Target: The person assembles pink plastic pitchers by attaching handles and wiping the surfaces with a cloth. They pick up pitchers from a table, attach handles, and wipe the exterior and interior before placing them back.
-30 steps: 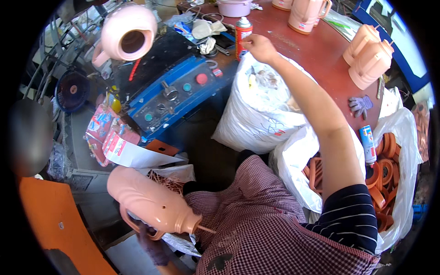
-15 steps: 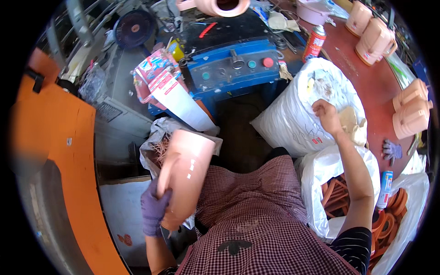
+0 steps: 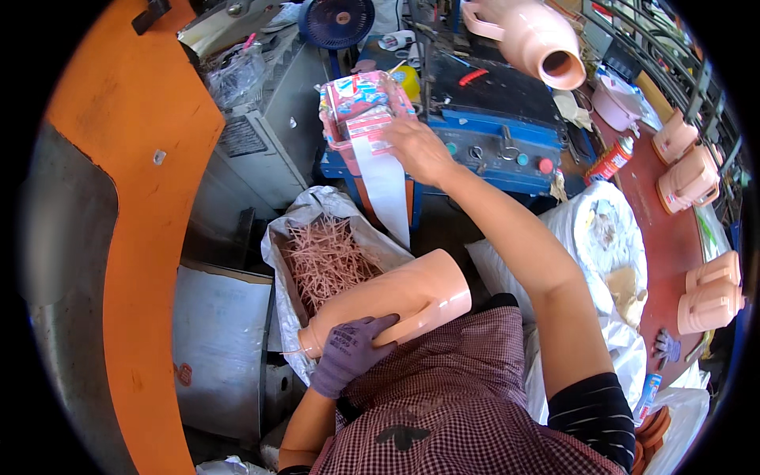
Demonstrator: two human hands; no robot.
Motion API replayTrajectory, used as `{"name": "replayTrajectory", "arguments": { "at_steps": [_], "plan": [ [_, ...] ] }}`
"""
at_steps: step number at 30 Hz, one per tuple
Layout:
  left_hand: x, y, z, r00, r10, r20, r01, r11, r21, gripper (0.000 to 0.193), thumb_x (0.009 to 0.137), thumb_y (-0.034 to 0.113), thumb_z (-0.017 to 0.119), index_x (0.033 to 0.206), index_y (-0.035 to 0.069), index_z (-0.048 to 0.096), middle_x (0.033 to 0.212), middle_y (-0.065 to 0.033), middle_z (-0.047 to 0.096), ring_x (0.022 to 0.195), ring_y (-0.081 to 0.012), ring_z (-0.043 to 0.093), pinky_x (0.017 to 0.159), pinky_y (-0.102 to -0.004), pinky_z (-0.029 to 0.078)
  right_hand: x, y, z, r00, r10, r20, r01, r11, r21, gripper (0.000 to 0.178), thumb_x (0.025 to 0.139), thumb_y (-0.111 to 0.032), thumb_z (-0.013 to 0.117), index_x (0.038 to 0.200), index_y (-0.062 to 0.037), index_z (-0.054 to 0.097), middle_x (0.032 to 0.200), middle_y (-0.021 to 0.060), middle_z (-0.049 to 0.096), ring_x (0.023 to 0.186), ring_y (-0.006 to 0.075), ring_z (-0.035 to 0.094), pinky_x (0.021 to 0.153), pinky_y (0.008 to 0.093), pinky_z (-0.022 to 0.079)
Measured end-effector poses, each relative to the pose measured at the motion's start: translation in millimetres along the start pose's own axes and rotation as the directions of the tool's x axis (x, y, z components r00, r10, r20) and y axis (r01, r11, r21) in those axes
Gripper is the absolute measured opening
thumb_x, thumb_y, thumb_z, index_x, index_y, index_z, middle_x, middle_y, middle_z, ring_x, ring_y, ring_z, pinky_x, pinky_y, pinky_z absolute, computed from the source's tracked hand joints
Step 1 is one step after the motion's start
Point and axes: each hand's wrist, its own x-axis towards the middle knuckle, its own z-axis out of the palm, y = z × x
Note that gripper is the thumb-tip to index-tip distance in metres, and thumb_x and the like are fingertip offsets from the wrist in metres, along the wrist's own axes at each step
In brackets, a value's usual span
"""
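Note:
My left hand [image 3: 351, 358], in a purple knitted glove, grips a peach plastic jug shell [image 3: 404, 297] by its handle side. The jug lies tilted over my lap, its narrower end to the lower left and its wide end to the upper right. A thin plastic sliver hangs off the narrow end. My bare right hand [image 3: 419, 150] reaches across to a white label strip [image 3: 381, 186] with red print, its fingers pinched at the strip's upper part. This strip hangs out of a pink basket [image 3: 340, 138] and down past the bench edge.
A sack of pink plastic shavings [image 3: 324, 257] stands below the basket. Behind is a blue machine [image 3: 495, 154] with buttons, and another peach jug [image 3: 538, 43] above it. White sacks [image 3: 609, 237] and a red-brown table [image 3: 633, 198] with more jugs are at the right. An orange panel [image 3: 150, 237] rises left.
My right hand has moved left from the white sack to the label strip. The jug has turned from nearly upright to lying sideways in my left hand. The view has swung left.

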Motion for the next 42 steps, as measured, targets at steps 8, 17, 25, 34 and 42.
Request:
{"name": "replayTrajectory", "arguments": {
  "at_steps": [8,17,25,34,42],
  "plan": [
    [-1.2,-28.2,15.3,0.997,0.066,-0.048,-0.067,0.997,-0.023,0.044,0.075,0.022,0.074,0.118,0.014,0.064,0.095,-0.0100,0.068,0.086,-0.0285,0.065,0.076,-0.0380,0.052,54.5,18.9,30.4,0.870,0.334,0.363,-0.383,0.921,0.069,0.016,0.075,-0.011,0.070,0.090,-0.0051,0.071,0.090,0.0133,0.070,0.088,0.0301,0.065,0.080,0.0390,0.050],
    [-8.8,-43.0,-13.6,0.998,0.049,-0.027,-0.048,0.999,0.024,0.050,0.073,0.021,0.076,0.121,0.013,0.062,0.079,-0.0064,0.061,0.075,-0.0237,0.064,0.070,-0.0351,0.051,79.7,38.8,24.2,0.660,0.410,0.630,-0.662,0.714,0.229,0.017,0.071,-0.004,0.079,0.086,-0.0024,0.073,0.086,0.0085,0.071,0.083,0.0163,0.065,0.079,0.0297,0.050],
    [-21.1,-33.2,-16.4,0.999,-0.040,-0.026,0.040,0.999,0.023,0.052,0.074,0.021,0.076,0.122,0.012,0.062,0.081,-0.0120,0.065,0.075,-0.0283,0.065,0.071,-0.0374,0.052,78.0,36.4,25.3,0.800,0.357,0.483,-0.464,0.878,0.119,0.013,0.069,-0.006,0.077,0.079,-0.0033,0.068,0.079,0.0088,0.068,0.079,0.0242,0.065,0.075,0.0348,0.050],
    [-18.6,-21.8,-10.5,0.978,-0.158,-0.138,0.154,0.987,-0.044,0.050,0.076,0.021,0.075,0.122,0.007,0.061,0.089,-0.0177,0.067,0.080,-0.0332,0.065,0.074,-0.0397,0.052,-86.3,-89.4,-37.6,0.917,0.400,-0.001,-0.394,0.904,0.168,0.010,0.077,-0.008,0.068,0.083,-0.0074,0.061,0.081,0.0094,0.058,0.079,0.0286,0.060,0.067,0.0375,0.049],
    [-26.0,-0.9,3.4,0.985,-0.122,-0.122,0.128,0.991,0.041,0.050,0.074,0.019,0.077,0.120,0.006,0.062,0.089,-0.0172,0.068,0.080,-0.0323,0.066,0.074,-0.0398,0.052,-196.4,-134.0,-44.5,0.545,0.717,0.435,-0.651,0.036,0.758,0.009,0.085,0.001,0.067,0.089,-0.0022,0.060,0.084,0.0021,0.066,0.077,0.0068,0.061,0.069,0.0209,0.049]
  ]
}}
